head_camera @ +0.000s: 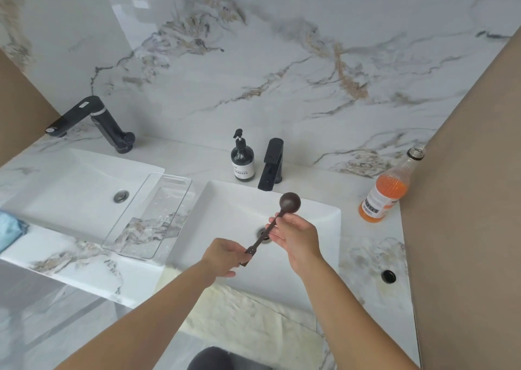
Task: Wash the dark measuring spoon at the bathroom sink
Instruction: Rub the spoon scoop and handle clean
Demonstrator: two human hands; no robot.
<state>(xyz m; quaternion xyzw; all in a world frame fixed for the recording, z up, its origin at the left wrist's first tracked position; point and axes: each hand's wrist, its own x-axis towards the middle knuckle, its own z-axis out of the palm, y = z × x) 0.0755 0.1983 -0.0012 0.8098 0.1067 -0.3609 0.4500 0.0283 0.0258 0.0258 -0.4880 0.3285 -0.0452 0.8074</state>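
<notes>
Spoon [275, 224] held over sink [324, 214], above drain. L hand [224, 258] pinches handle end, R hand [297, 235] pinches mid-handle. Bowl just below faucet [271, 164]; basin open all round.

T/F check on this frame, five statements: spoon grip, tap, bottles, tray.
1. Both hands hold the measuring spoon over the right sink. True: left hand at the handle end, right hand nearer the bowl.
2. Water is running from the black faucet. False: no stream is visible.
3. The orange bottle is capped. False: its neck is open.
4. The soap dispenser stands left of that faucet. True.
5. The clear tray lies inside the right sink. False: it rests between the two sinks.
</notes>
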